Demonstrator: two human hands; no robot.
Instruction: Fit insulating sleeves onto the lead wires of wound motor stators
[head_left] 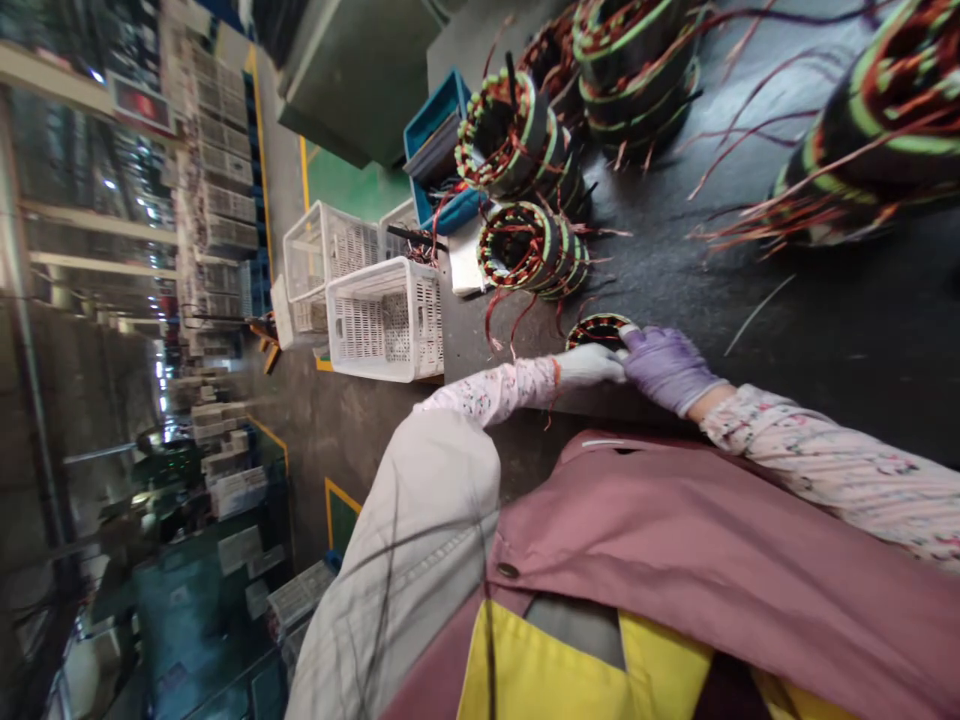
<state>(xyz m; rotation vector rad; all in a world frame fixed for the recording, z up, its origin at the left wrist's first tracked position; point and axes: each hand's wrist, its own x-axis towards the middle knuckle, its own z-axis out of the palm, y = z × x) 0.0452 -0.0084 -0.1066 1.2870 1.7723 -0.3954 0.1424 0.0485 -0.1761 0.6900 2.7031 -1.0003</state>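
Note:
A stator (598, 330) with copper windings and a pale green edge sits at the table's near edge, partly covered by my hands. My left hand (592, 366), in a white glove, is closed on its near side. My right hand (670, 370), in a purple glove, is closed at its right rim, and the fingers of both hands meet there. Whatever small part lies between the fingertips is hidden. Just beyond, another wound stator (532, 250) lies with reddish wire leads hanging out, and a further stator (499, 135) is behind it.
More stators (637, 70) stand at the back, and a large one (900, 130) with long loose leads lies right on the dark table (720, 270). A blue bin (450, 212) is at the table's left end. White crates (386, 320) stand beside it. A thin pale strip (757, 315) lies near my right hand.

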